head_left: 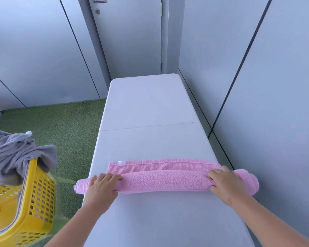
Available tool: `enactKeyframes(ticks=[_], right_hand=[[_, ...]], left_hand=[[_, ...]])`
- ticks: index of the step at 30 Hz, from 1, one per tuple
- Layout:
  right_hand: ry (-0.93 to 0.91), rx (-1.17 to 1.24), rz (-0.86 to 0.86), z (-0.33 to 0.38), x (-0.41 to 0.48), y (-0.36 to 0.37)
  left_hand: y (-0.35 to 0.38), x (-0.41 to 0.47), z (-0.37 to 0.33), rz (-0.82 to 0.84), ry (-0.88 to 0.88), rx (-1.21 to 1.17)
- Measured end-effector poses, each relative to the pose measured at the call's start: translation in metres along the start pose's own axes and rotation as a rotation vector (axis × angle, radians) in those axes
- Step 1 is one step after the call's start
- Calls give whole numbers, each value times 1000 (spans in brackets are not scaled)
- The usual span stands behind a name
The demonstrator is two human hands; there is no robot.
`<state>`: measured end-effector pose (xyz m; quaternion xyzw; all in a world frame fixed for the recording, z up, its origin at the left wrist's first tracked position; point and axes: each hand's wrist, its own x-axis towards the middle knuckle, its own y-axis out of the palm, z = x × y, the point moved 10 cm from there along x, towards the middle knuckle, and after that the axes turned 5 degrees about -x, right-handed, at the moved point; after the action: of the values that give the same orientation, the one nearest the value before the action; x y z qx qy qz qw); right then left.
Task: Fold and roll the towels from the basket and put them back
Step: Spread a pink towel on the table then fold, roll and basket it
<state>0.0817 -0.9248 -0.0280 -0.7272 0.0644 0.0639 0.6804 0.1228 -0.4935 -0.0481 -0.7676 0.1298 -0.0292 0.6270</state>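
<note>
Two hands on one pink towel (164, 180), which lies across the white table (150, 104) in the lower centre of the frame.

- Towel mostly rolled into a long log. A narrow flat strip with a white label (122, 163) lies unrolled just above it.
- Left hand (101, 183) sits on the roll's left end and right hand (225, 180) near its right end. On both, the fingers lie close together over the top, pressing down rather than pinching.
- Yellow basket (39, 193) at lower left, beside the table, with a grey towel (12, 154) heaped over its rim.

Step, as I judge it: the end of the rolling. The next move calls for even forward pressure from both hands so the last strip winds on straight. Then a firm grip, so the roll does not loosen on its way to the basket.
</note>
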Motion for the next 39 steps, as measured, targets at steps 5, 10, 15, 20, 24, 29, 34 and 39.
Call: enactKeyframes(ticks=[5,10,15,20,24,29,34,39], right_hand=[[49,124,90,-7,1,2],[26,261,-11,-11,-2,2],[-14,249,35,-3,-4,4],[-26,12,79,4,2,7],[-36,-54,122,6,8,3],[-7,72,148,-2,6,5],[-16,193,19,7,0,3],[-241,145,60,92,7,6]], left_hand=[[-8,-3,-2,-104,74,-8],[-21,-3,-1,-224,38,-24],[-13,2,-7,-206,52,-158],[6,7,-10,-37,69,3],[-4,9,-11,-100,90,61],[-10,4,-1,-93,75,73],[-10,3,-19,-121,4,-91],[20,10,-130,89,229,-64]])
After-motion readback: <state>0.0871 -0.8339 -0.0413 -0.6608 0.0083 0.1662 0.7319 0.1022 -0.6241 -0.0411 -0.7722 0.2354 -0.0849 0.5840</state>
